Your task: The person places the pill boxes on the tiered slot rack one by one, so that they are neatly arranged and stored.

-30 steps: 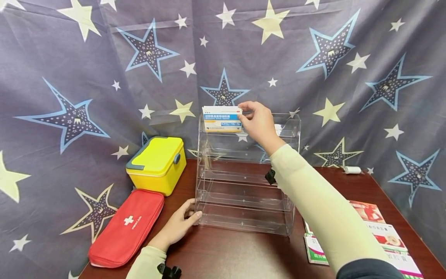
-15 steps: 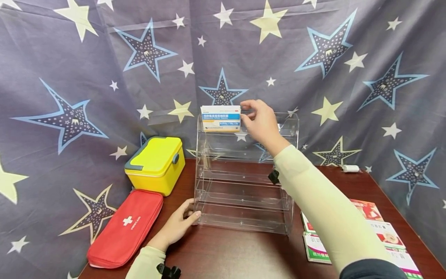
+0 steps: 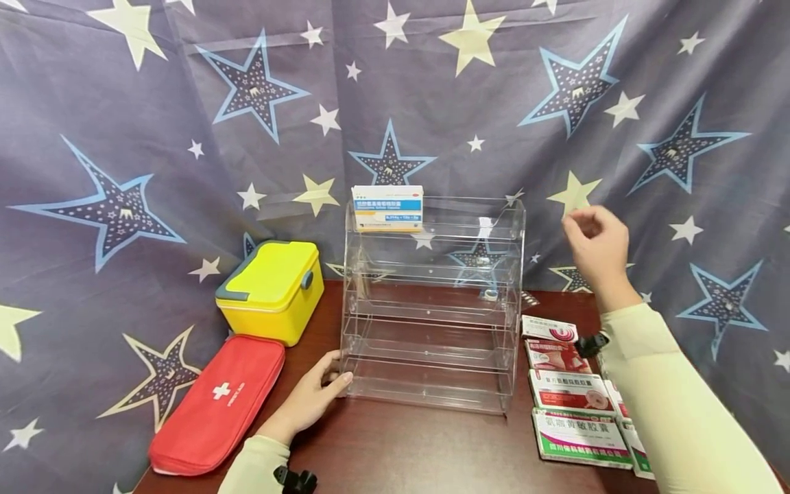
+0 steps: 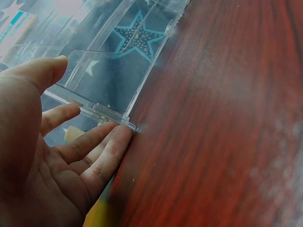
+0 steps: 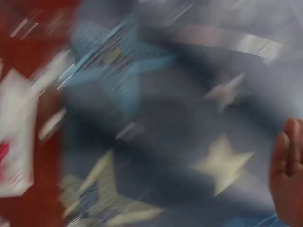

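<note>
A clear tiered acrylic display rack (image 3: 430, 357) stands upright on the table. On its top tier, at the left end, sits a white, blue and orange medicine box (image 3: 389, 209). At the rack's lower left corner, my left hand (image 3: 311, 398) touches the side edge with its fingertips; the left wrist view shows the fingers extended and the thumb (image 4: 49, 71) apart from them. My right hand (image 3: 599, 247) is in the air right of the rack, loosely curled and holding nothing. Only part of it shows at the edge of the blurred right wrist view.
Several medicine boxes (image 3: 580, 436) lie flat in rows right of the rack. On the left are a yellow lidded box (image 3: 271, 295) and a red first-aid pouch (image 3: 216, 412). A star-patterned curtain (image 3: 296, 171) hangs behind the dark red table (image 3: 420, 453).
My right hand has let go of the medicine box on the top tier and moved right, away from the rack. The left hand stays at the rack's corner.
</note>
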A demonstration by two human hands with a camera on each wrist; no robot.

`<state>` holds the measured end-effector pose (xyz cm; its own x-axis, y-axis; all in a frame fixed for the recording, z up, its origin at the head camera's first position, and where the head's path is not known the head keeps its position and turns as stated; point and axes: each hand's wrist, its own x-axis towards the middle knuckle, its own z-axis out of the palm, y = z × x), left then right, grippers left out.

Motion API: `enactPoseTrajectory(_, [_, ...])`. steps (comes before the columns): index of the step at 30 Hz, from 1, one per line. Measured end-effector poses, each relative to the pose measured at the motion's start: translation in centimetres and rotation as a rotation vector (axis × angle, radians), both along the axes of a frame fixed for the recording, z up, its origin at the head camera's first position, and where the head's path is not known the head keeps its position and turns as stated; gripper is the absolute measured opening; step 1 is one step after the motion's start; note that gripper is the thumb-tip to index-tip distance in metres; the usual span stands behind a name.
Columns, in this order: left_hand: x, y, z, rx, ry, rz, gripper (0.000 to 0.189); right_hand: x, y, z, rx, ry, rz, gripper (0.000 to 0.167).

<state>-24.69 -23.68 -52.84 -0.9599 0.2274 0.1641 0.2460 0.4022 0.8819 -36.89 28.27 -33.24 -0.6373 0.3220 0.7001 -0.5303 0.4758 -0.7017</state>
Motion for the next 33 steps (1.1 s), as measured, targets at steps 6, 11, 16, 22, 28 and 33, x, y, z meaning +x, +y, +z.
enactPoseTrajectory(6, [0.2, -0.4, -0.3, 0.009, -0.015, 0.012, 0.047, -1.4, 6.8, -9.1, 0.289, -0.437, 0.061, 0.031])
enactPoseTrajectory(11, [0.2, -0.5, -0.3, 0.011, -0.038, 0.034, 0.046, -1.1, 9.4, -13.2, 0.421, -0.711, 0.195, 0.048])
enactPoseTrajectory(16, [0.1, -0.3, -0.2, 0.019, -0.026, 0.020, 0.046, -0.5, 10.4, -14.4, 0.531, -0.853, 0.305, 0.056])
enactPoseTrajectory(22, [0.0, -0.1, -0.3, 0.017, -0.017, -0.002, 0.046, -0.1, 11.0, -15.3, 0.567, -0.908, 0.334, 0.052])
enactPoseTrajectory(28, [-0.1, 0.0, -0.3, 0.027, -0.032, -0.005, 0.046, -0.3, 11.1, -15.6, 0.620, -0.900, 0.317, 0.050])
enactPoseTrajectory(33, [-0.1, -0.2, -0.2, 0.010, -0.040, -0.003, 0.046, -0.5, 10.8, -15.7, 0.669, -0.906, 0.294, 0.037])
